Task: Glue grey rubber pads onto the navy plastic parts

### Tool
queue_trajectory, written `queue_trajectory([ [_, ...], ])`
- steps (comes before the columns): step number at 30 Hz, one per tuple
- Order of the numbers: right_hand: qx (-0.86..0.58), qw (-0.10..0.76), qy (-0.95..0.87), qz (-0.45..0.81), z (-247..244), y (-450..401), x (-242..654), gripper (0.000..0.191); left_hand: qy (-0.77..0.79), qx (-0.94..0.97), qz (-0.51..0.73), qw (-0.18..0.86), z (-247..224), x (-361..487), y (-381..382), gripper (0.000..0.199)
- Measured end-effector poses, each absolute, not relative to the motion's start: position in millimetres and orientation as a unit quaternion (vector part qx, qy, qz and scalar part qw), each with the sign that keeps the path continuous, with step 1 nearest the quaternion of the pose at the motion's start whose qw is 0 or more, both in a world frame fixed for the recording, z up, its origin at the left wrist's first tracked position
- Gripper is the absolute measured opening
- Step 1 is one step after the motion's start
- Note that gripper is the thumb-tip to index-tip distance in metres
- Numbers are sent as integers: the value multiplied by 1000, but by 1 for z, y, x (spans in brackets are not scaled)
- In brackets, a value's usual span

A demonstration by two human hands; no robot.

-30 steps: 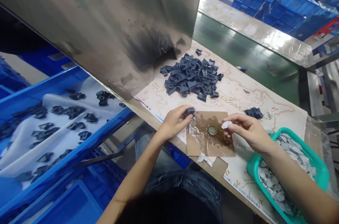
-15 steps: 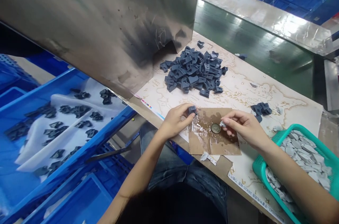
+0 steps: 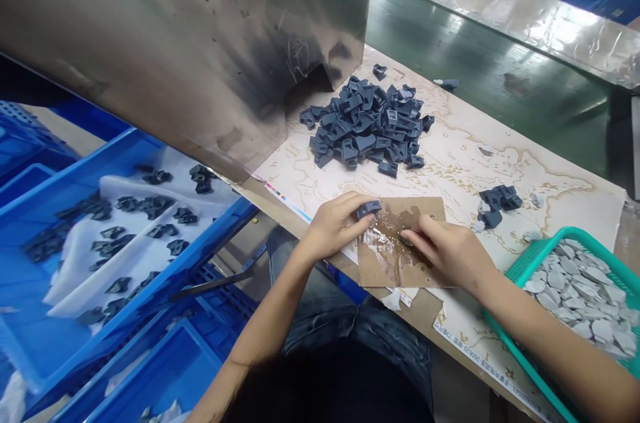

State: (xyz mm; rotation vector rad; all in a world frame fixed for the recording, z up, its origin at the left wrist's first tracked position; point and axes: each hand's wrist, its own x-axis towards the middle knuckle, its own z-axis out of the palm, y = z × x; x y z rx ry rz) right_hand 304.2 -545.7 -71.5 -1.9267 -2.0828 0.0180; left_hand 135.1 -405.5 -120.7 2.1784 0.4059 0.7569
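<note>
My left hand (image 3: 334, 228) pinches a small dark grey plastic part (image 3: 369, 209) between thumb and fingers, over the left edge of a piece of brown cardboard (image 3: 377, 269). The cardboard is wet and stained, with glossy liquid on it. My right hand (image 3: 453, 251) is closed, its fingertips lowered to the middle of the cardboard. They cover the spot where a small round cap lay, and the light grey chip they held a moment ago is hidden. Beyond my hands lies a heap of similar dark grey parts (image 3: 365, 123).
A green basket (image 3: 565, 234) of light grey chips stands at the right, beside a few dark parts (image 3: 500, 199). A large metal panel (image 3: 200, 43) rises at the left. Below it, a blue crate (image 3: 65, 336) holds dark parts on white sheeting. A green belt (image 3: 475, 43) runs behind.
My right hand has moved left and down onto the cap, hiding it and the chip. The dark part in my left hand has turned, showing its long side. The view has shifted slightly.
</note>
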Motion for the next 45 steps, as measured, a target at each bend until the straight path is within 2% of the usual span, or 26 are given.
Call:
queue_trajectory([
  [4, -629, 113, -768, -38, -69, -545, 300, 38, 165, 879, 267, 359, -120, 136, -408, 22],
  [8, -588, 113, -800, -36, -69, -544, 299, 36, 178, 900, 250, 308, -121, 136, -412, 23],
  [14, -648, 140, -748, 35, -75, -545, 304, 37, 193, 901, 249, 300, -121, 136, -413, 23],
  [18, -673, 198, -701, 132, -71, -544, 306, 41, 198, 899, 237, 310, -120, 136, -413, 22],
  [23, -712, 335, -547, 285, -60, -540, 311, 43, 189, 873, 285, 349, -117, 136, -412, 21],
  [27, -691, 422, -444, 384, -54, -538, 312, 48, 187, 847, 320, 381, -107, 137, -422, 17],
  [33, -660, 483, -410, 404, -52, -540, 310, 47, 182, 867, 278, 371, -93, 146, -443, 19],
  [37, -645, 522, -386, 403, -52, -542, 311, 48, 138, 883, 264, 362, -94, 151, -446, 28],
  [45, -605, 546, -411, 409, -53, -545, 308, 45, 145, 875, 289, 360, -102, 155, -450, 40],
])
